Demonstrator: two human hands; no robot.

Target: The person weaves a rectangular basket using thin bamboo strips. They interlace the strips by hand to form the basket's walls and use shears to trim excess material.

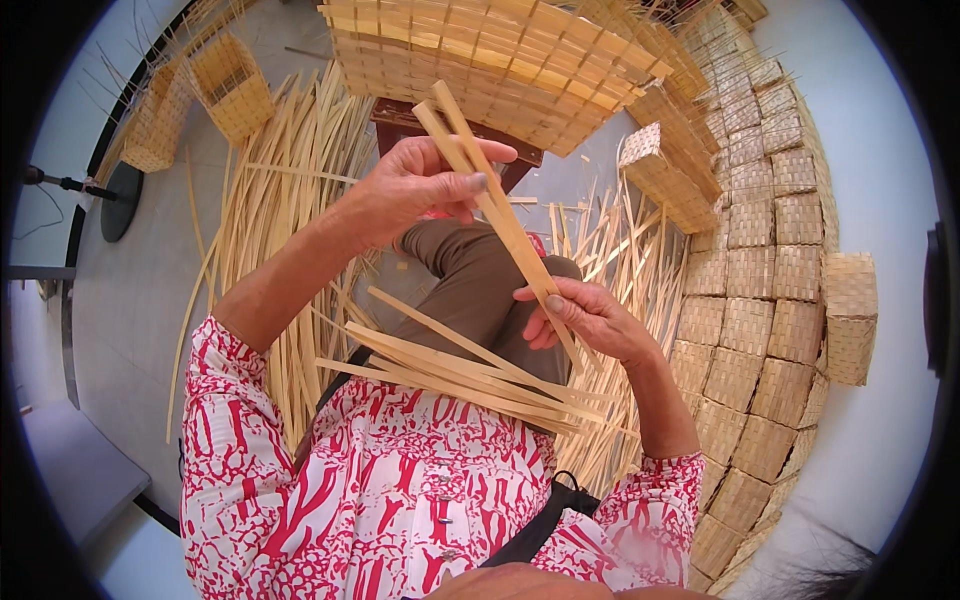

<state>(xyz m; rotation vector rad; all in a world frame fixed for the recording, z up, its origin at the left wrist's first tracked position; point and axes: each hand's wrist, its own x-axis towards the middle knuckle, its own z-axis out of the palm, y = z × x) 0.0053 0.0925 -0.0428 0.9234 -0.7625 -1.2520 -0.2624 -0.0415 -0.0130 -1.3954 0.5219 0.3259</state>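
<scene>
Two flat, pale bamboo-like strips [512, 235] slant across in front of me, close together and slightly apart at their upper ends. My left hand [425, 180] is closed on them near the top, thumb against fingers. Lower down, my right hand [590, 315] pinches the same strips between thumb and fingers. Several loose strips [450, 368] lie across my lap, below both hands. Just beyond my left hand, a large woven panel or basket side [490, 65] rests on a dark red-brown wooden stool [395, 125].
Long loose strips [290, 190] cover the floor at left, and more strips [640, 260] lie at right. Stacked woven baskets [750, 270] line the right wall. Unfinished baskets [230, 85] with protruding ends stand at far left, near a round black stand base [122, 200].
</scene>
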